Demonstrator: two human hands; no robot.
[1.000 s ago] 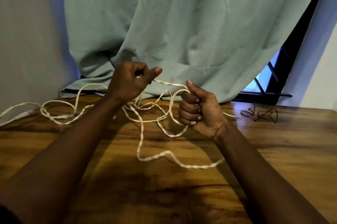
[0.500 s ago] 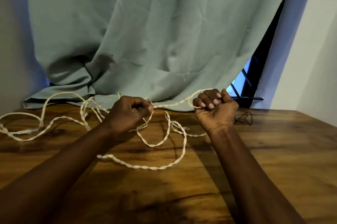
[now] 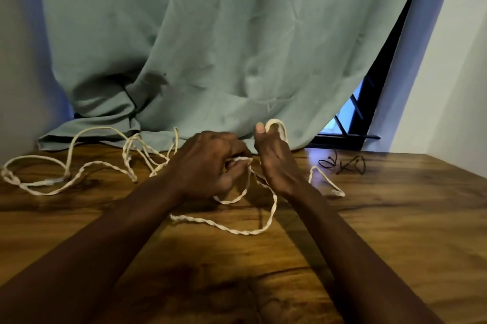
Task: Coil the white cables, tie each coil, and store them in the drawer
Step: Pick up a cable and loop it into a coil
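A long white twisted cable (image 3: 237, 230) lies in loose loops across the wooden table (image 3: 395, 231), trailing far to the left. My left hand (image 3: 210, 163) pinches a strand of it at the fingertips. My right hand (image 3: 274, 155) stands close beside it, and a small loop of the cable wraps over its raised fingers. More cable hangs down from both hands onto the table, with one end lying to the right of my right wrist. No drawer is in view.
A teal curtain (image 3: 224, 47) hangs behind the table, its hem resting on the back edge. Thin black ties (image 3: 342, 164) lie at the back right. A dark window frame (image 3: 363, 110) and a white wall are at the right.
My two hands have come close together. The right hand has turned so the cable loop sits over its fingers, and the loose loops on the table have shifted.
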